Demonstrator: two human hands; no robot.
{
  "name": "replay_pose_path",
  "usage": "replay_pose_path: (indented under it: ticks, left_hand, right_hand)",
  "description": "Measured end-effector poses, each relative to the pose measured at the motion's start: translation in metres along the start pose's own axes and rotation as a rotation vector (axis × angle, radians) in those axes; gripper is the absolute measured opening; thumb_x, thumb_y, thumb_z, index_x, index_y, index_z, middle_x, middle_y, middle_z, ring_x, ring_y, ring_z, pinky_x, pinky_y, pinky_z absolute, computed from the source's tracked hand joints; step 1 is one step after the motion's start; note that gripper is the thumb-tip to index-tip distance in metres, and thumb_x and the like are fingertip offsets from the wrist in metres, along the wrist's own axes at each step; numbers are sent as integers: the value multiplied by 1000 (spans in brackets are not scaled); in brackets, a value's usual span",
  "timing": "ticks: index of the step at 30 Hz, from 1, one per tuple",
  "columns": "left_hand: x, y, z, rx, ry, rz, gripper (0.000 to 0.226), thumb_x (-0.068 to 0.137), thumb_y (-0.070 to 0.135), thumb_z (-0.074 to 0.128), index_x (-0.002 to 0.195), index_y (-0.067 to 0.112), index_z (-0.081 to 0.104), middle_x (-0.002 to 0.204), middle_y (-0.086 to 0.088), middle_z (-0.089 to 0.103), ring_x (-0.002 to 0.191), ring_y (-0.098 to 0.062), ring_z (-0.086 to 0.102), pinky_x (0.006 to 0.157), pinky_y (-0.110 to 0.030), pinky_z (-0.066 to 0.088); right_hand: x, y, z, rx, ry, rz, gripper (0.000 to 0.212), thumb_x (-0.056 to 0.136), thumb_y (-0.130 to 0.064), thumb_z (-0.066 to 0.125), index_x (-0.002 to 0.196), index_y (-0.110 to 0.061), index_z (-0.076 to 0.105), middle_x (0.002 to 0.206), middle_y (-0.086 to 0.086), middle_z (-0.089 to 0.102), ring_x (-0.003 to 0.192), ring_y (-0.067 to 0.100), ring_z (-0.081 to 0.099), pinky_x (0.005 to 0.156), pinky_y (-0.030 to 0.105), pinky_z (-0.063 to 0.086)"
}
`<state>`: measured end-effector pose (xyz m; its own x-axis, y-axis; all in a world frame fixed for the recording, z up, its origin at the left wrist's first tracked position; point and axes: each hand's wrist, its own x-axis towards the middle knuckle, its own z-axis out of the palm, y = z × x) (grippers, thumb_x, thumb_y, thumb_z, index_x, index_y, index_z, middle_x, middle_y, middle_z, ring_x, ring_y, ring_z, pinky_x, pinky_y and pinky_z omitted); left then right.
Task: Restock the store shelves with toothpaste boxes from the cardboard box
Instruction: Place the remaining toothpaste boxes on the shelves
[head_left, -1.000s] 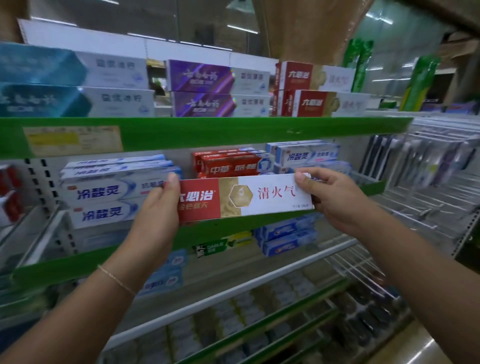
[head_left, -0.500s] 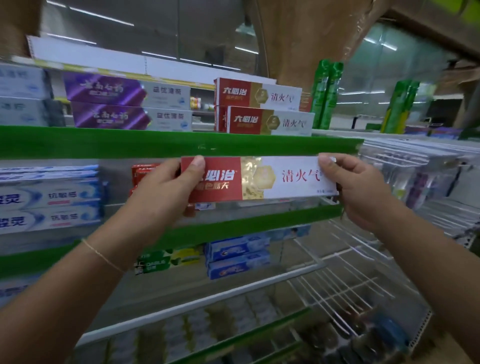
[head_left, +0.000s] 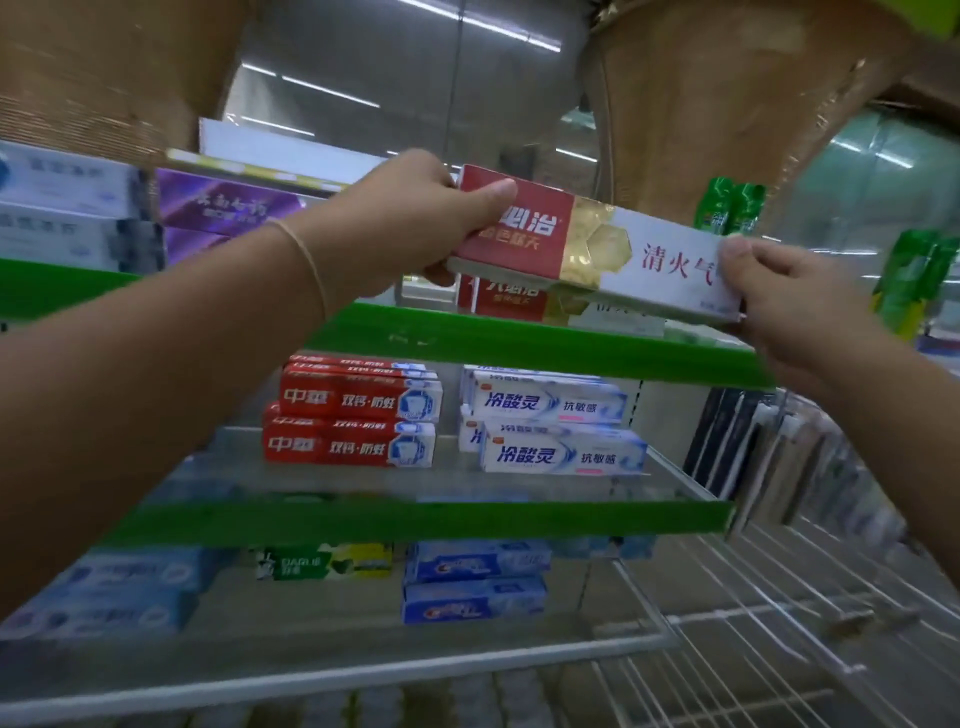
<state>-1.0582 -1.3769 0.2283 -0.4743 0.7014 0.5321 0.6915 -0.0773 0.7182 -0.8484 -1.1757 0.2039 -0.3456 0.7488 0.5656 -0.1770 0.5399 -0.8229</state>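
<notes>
Both hands, left hand (head_left: 415, 223) and right hand (head_left: 779, 296), grasping the red-and-white toothpaste box (head_left: 597, 249) by its ends, have lifted it from mid-shelf height to above the top shelf (head_left: 519, 348), over its matching stack (head_left: 511, 299)—placement looks imminent.

Green-edged shelves (head_left: 519, 519) (ceiling strip lights (head_left: 332, 93) above).

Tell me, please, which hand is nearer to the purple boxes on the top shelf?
The left hand: it grips the red end of the held box, just right of the purple boxes. The right hand holds the far white end.
</notes>
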Motion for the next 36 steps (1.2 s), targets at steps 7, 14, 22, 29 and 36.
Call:
replay_pose_path:
  ticks: [7, 14, 22, 29, 36]
  left_hand:
    - [69, -13, 18, -57, 126, -15, 42, 94, 45, 58, 108, 6, 60, 84, -4, 71, 58, -11, 71, 47, -19, 53]
    - [110, -38, 38, 9, 213, -62, 46, 94, 47, 57, 113, 6, 59, 99, -7, 70, 80, -21, 71, 65, -34, 60]
    - [117, -41, 58, 79, 292, -93, 47, 93, 51, 57, 113, 9, 60, 100, -5, 69, 85, -23, 70, 72, -38, 60]
    - [114, -36, 70, 124, 342, -101, 32, 97, 43, 53, 104, 12, 58, 97, -4, 66, 88, -23, 67, 72, -42, 60]
    - [113, -38, 74, 135, 404, -129, 30, 98, 38, 54, 106, 9, 56, 99, -6, 64, 92, -24, 66, 73, -40, 60]
  right_hand:
    - [58, -7, 17, -69, 84, -53, 13, 97, -28, 61, 97, -14, 64, 98, 5, 70, 82, 12, 69, 63, 22, 57]
    - [108, 22, 30, -132, 121, -48, 21, 91, -34, 70, 78, -17, 66, 92, 3, 72, 90, 17, 71, 88, 40, 58]
    - [129, 46, 26, -153, 81, -81, 22, 91, -37, 68, 83, -16, 67, 84, -3, 70, 77, 10, 67, 70, 29, 56]
    - [126, 53, 17, -121, 32, -87, 28, 92, -34, 68, 106, -10, 67, 102, 8, 70, 93, 20, 69, 82, 43, 59]
    - [128, 60, 13, -120, -27, -101, 23, 86, -41, 71, 99, -22, 67, 99, 3, 71, 93, 20, 69, 77, 52, 60]
